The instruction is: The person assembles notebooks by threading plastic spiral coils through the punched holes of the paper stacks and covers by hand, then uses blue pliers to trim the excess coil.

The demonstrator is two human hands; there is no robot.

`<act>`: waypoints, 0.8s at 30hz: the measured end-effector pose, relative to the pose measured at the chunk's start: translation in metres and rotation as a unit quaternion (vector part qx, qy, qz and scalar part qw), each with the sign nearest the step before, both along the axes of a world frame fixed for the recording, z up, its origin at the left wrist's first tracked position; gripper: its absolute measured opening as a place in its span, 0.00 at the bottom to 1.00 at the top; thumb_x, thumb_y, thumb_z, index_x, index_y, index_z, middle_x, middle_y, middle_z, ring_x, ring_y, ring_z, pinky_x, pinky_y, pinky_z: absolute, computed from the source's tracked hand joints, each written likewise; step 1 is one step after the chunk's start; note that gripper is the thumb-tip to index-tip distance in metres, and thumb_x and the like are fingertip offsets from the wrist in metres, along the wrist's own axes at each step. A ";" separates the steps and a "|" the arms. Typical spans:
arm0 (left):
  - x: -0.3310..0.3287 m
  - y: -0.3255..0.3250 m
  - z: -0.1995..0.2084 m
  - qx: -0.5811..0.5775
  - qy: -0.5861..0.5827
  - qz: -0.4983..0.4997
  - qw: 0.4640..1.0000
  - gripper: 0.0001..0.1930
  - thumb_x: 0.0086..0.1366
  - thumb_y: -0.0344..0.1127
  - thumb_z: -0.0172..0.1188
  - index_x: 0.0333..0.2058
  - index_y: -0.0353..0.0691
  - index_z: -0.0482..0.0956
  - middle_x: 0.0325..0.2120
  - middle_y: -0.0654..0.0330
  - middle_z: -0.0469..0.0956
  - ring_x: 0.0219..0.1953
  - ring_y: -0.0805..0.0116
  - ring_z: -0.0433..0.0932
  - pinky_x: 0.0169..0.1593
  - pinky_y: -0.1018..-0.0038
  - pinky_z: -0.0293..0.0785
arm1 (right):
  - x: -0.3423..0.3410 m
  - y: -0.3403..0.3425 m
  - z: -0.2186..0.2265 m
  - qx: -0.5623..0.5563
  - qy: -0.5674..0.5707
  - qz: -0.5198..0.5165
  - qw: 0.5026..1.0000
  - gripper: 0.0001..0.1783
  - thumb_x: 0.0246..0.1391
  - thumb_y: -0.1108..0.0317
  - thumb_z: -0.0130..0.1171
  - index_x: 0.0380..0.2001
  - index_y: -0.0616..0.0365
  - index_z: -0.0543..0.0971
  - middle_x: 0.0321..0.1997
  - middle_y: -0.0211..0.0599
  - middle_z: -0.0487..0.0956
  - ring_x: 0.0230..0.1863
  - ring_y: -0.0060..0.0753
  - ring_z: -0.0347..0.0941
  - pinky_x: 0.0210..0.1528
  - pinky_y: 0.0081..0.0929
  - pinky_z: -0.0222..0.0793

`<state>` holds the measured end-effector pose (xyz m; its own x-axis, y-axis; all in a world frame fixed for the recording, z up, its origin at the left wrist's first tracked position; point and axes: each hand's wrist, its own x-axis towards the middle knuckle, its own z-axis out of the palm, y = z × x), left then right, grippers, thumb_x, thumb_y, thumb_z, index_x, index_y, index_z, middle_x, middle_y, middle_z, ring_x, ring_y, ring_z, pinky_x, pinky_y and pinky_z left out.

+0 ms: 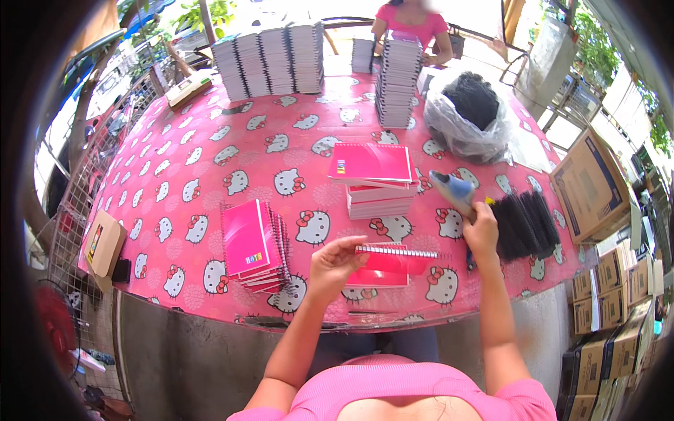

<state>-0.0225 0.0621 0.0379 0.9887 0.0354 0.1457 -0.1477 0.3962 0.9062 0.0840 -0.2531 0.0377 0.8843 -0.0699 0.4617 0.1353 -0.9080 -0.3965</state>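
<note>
My left hand (338, 266) pinches one end of a pink spiral notebook (414, 259), held edge-on with its coil binding upward. Beneath it lies another pink notebook (377, 279) on the table, partly covered. My right hand (481, 228) is closed around a blue-grey tool (453, 191) with a wide, rounded end; its exact kind is unclear. Just beyond my hands stands a stack of pink-covered notebooks (379, 200). Left of my left hand, several pink spiral notebooks (249, 242) lie in a slanting pile. Black plastic coils (525, 224) lie right of my right hand.
Tall stacks of spiral-bound books (270, 59) and a narrower stack (398, 83) stand at the far side. A plastic bag of black material (469, 116) sits far right. Cartons (592, 184) flank the right edge; a small box (104, 245) rests left. Another person (413, 28) is opposite.
</note>
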 end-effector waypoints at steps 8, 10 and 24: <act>-0.039 -0.004 0.061 0.330 -0.346 0.202 0.855 0.12 0.52 0.18 0.65 0.36 0.35 0.81 0.33 0.53 0.81 0.34 0.68 0.80 0.37 0.76 0.77 | -0.053 -0.061 -0.007 0.005 0.090 0.175 0.980 0.20 0.44 0.76 0.59 0.45 0.58 0.76 0.50 0.48 0.73 0.56 0.53 0.67 0.59 0.40 0.62; -0.043 -0.008 0.039 0.397 -0.308 0.146 0.852 0.12 0.52 0.18 0.65 0.37 0.35 0.81 0.32 0.54 0.81 0.34 0.68 0.80 0.36 0.76 0.77 | -0.081 -0.057 -0.013 -0.040 0.141 0.160 0.976 0.19 0.45 0.74 0.60 0.44 0.57 0.77 0.49 0.48 0.73 0.53 0.51 0.68 0.56 0.41 0.63; -0.036 -0.020 0.001 0.361 -0.276 0.178 0.873 0.13 0.49 0.18 0.65 0.36 0.32 0.80 0.37 0.51 0.80 0.36 0.60 0.80 0.40 0.71 0.77 | -0.129 0.015 0.018 0.047 0.150 0.228 0.961 0.29 0.50 0.63 0.63 0.55 0.60 0.70 0.47 0.50 0.73 0.48 0.49 0.70 0.53 0.40 0.65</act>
<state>-0.0589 0.0425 0.0391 0.7057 0.0276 0.7080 -0.6386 -0.4081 0.6524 -0.0452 -0.2378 0.0555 0.9248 0.3281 0.1928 0.3785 -0.7395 -0.5567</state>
